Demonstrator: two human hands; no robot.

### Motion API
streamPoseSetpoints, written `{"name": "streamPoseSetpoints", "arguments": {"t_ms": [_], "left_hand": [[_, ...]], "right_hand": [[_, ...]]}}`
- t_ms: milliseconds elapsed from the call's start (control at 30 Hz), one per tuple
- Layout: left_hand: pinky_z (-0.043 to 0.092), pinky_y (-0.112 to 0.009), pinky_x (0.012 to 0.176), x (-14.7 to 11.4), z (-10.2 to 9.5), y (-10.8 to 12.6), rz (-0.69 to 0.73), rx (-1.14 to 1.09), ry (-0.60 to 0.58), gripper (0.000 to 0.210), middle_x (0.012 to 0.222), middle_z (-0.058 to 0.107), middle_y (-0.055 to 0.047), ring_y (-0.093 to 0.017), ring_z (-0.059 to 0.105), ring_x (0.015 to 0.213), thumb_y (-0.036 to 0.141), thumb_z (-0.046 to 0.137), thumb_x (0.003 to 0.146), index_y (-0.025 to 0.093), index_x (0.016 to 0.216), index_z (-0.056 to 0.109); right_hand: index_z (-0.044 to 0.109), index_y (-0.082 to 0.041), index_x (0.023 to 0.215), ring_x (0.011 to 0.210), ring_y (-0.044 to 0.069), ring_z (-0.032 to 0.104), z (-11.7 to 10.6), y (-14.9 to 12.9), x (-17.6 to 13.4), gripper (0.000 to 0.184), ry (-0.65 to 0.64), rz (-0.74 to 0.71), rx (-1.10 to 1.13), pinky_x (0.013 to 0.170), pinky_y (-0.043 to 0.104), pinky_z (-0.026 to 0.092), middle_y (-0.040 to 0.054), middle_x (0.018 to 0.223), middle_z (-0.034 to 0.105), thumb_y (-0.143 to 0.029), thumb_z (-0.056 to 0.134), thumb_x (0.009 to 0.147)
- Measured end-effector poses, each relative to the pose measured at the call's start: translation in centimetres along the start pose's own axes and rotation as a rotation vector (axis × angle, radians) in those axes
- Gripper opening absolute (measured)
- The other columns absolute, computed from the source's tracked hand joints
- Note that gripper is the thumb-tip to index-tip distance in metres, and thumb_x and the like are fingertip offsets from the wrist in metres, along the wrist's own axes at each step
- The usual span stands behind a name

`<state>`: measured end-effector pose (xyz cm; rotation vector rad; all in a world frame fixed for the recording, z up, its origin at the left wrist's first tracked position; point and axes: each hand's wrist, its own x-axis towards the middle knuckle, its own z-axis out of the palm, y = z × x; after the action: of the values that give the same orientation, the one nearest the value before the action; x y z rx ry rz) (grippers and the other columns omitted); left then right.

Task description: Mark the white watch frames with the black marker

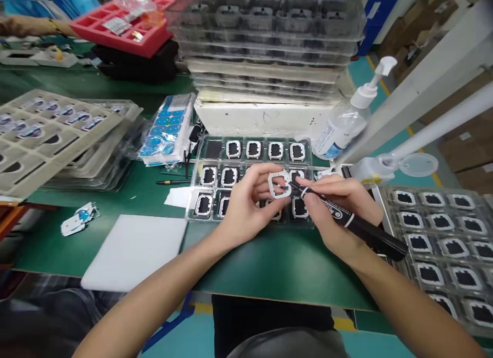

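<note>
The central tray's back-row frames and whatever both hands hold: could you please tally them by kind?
White frames: 5 (4 in the back row of the tray, 1 in the left hand)
Black marker: 1 (right hand)
Total: 6

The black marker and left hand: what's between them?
The head view shows a white frame between them: the left hand holds it, and the black marker points at its edge.

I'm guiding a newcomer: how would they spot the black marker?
On the green tabletop, find the clear tray before the tall tray stack. At its right side, the right hand holds the black marker, pointing toward a white frame in the left hand. Unlike the slim tool left of the tray, it's thick, with white lettering.
</note>
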<state>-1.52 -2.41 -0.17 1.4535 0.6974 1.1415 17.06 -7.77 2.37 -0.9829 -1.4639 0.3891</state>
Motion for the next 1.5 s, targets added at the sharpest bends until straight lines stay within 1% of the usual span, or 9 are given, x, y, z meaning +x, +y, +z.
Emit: {"name": "streamPoseSetpoints", "arguments": {"t_ms": [133, 267, 400, 500, 700, 900, 1100, 1300, 1500], "left_hand": [[0.068, -0.022, 0.087, -0.8, 0.6, 0.2, 0.11, 0.108, -0.022, 0.045, 0.113, 0.077, -0.004, -0.014, 0.08, 0.098, 0.015, 0.084, 0.09, 0.025, 0.129, 0.065], [0.07, -0.024, 0.091, -1.1, 0.6, 0.3, 0.171, 0.238, 0.018, 0.041, 0.116, 0.079, -0.005, -0.016, 0.082, 0.102, 0.017, 0.082, 0.091, 0.024, 0.13, 0.068], [0.071, -0.025, 0.09, -1.4, 0.6, 0.4, 0.215, 0.356, 0.063, 0.038, 0.119, 0.08, -0.005, -0.016, 0.083, 0.098, 0.023, 0.083, 0.093, 0.025, 0.129, 0.07], [0.071, -0.025, 0.091, -1.5, 0.7, 0.4, 0.244, 0.38, 0.073, 0.038, 0.117, 0.081, -0.004, -0.016, 0.083, 0.097, 0.023, 0.082, 0.094, 0.025, 0.13, 0.071], [0.072, -0.028, 0.093, -1.6, 0.7, 0.4, 0.252, 0.4, 0.063, 0.036, 0.116, 0.081, -0.004, -0.017, 0.083, 0.1, 0.024, 0.079, 0.097, 0.025, 0.132, 0.07], [0.072, -0.026, 0.089, -1.6, 0.9, 0.7, 0.262, 0.442, 0.07, 0.034, 0.114, 0.082, -0.004, -0.016, 0.083, 0.096, 0.024, 0.078, 0.098, 0.024, 0.131, 0.069], [0.072, -0.025, 0.086, -1.7, 1.0, 0.8, 0.278, 0.458, 0.097, 0.037, 0.112, 0.083, -0.002, -0.016, 0.083, 0.093, 0.019, 0.08, 0.095, 0.026, 0.129, 0.07], [0.072, -0.028, 0.088, -1.7, 0.9, 0.7, 0.252, 0.451, 0.083, 0.035, 0.111, 0.083, -0.002, -0.018, 0.084, 0.095, 0.024, 0.079, 0.097, 0.027, 0.131, 0.07], [0.072, -0.026, 0.089, -1.8, 1.0, 0.9, 0.254, 0.435, 0.087, 0.036, 0.109, 0.083, -0.001, -0.016, 0.084, 0.095, 0.023, 0.081, 0.095, 0.028, 0.129, 0.07]], "right_hand": [[0.074, -0.028, 0.11, 0.095, 0.026, 0.08, -0.1, -0.4, 0.0, 0.023, -0.083, -0.039, -0.033, 0.077, 0.041, 0.067, 0.0058, 0.108, 0.08, -0.014, 0.078, 0.092], [0.073, -0.031, 0.106, 0.086, 0.024, 0.08, -0.2, -0.8, 0.4, 0.024, -0.094, -0.108, -0.091, 0.07, 0.04, 0.067, 0.004, 0.1, 0.08, -0.012, 0.075, 0.091], [0.071, -0.034, 0.102, 0.079, 0.022, 0.078, -0.2, -1.3, 0.7, 0.021, -0.11, -0.085, -0.182, 0.069, 0.04, 0.067, 0.0011, 0.098, 0.081, -0.015, 0.073, 0.092], [0.07, -0.035, 0.099, 0.078, 0.023, 0.077, -0.2, -1.6, 0.7, 0.021, -0.106, -0.086, -0.205, 0.07, 0.041, 0.067, -0.0006, 0.094, 0.081, -0.015, 0.074, 0.092], [0.071, -0.033, 0.096, 0.074, 0.02, 0.075, 0.0, -1.5, 0.7, 0.022, -0.114, -0.081, -0.175, 0.067, 0.039, 0.065, -0.0003, 0.096, 0.081, -0.012, 0.075, 0.091], [0.071, -0.034, 0.096, 0.073, 0.021, 0.076, 0.0, -1.3, 0.6, 0.018, -0.104, -0.06, -0.199, 0.063, 0.04, 0.066, -0.0008, 0.095, 0.081, -0.018, 0.075, 0.091], [0.071, -0.035, 0.097, 0.077, 0.022, 0.077, -0.1, -1.2, 0.6, 0.019, -0.111, -0.063, -0.207, 0.065, 0.041, 0.067, -0.0005, 0.098, 0.082, -0.018, 0.075, 0.09], [0.07, -0.035, 0.098, 0.076, 0.022, 0.077, 0.0, -1.3, 0.7, 0.024, -0.114, -0.065, -0.204, 0.067, 0.041, 0.067, -0.0006, 0.098, 0.081, -0.013, 0.075, 0.09], [0.07, -0.034, 0.098, 0.076, 0.021, 0.077, 0.0, -1.4, 0.6, 0.025, -0.115, -0.074, -0.194, 0.067, 0.039, 0.067, -0.0004, 0.096, 0.081, -0.012, 0.075, 0.089]]}}
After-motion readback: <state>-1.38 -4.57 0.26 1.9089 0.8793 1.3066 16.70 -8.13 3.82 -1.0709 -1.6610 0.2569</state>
